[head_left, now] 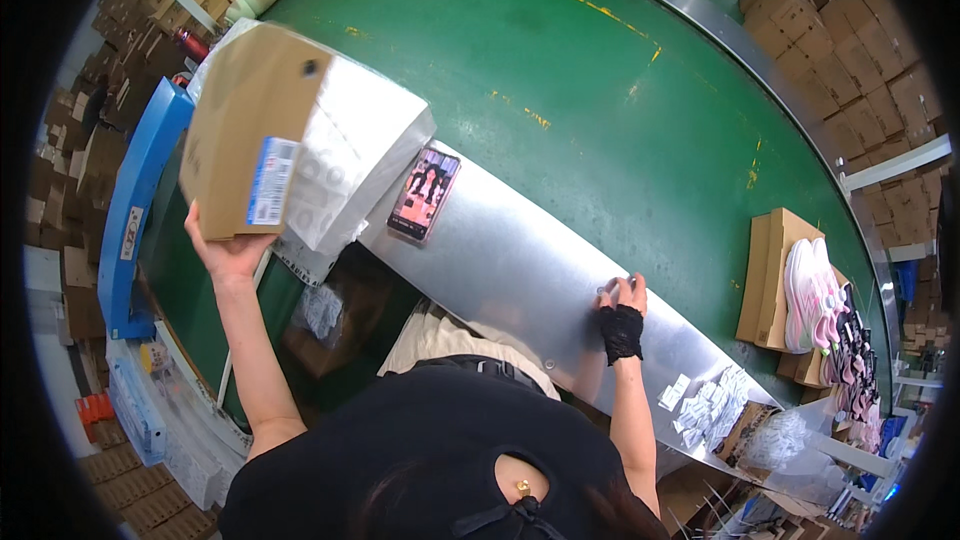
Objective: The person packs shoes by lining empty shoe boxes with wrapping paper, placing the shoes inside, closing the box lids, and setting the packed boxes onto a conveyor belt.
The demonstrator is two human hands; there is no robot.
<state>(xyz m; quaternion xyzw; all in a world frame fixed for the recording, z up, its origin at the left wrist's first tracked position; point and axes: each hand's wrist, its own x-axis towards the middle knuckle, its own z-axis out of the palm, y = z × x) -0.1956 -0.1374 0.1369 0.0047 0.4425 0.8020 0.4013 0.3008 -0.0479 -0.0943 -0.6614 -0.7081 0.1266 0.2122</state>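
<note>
My left hand (232, 250) holds up a brown cardboard shoe box (250, 125) from underneath, near its labelled end. White wrapping paper (352, 155) sticks out of the box's open side. My right hand (622, 295), in a black fingerless glove, rests on the metal table (520, 270) with its fingers pinched on a small white item. A phone (424, 194) with a lit screen lies flat on the table between the two hands.
A green conveyor belt with a blue frame (135, 205) runs at my left. Small white packets (705, 405) lie at the table's right end. Beyond, an open box holds pink and white sneakers (812, 295). Stacked cardboard boxes (850, 50) line the green floor.
</note>
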